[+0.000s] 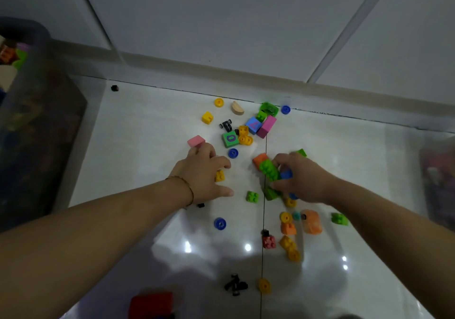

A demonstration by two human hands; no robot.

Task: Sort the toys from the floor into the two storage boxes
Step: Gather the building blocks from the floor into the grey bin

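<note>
Honestly, our right hand is clutching a studded green plastic brick plus a blue one. Our left hand, at nine o'clock, hovers half-curled over a small yellow brick. Overloaded grip, so one could slip.

Two hands among toy bricks scattered on a glossy tiled floor

The right hand clutches a green brick and a blue piece; the left hand spreads over a yellow brick, fingertips touching a pink block; a storage box stands at the floor's left edge.

Both your arms are stretched forward and down, palms down. Your left hand has fingers curled loosely with the thumb splayed; your right hand has fingers clenched around small pieces.
</note>
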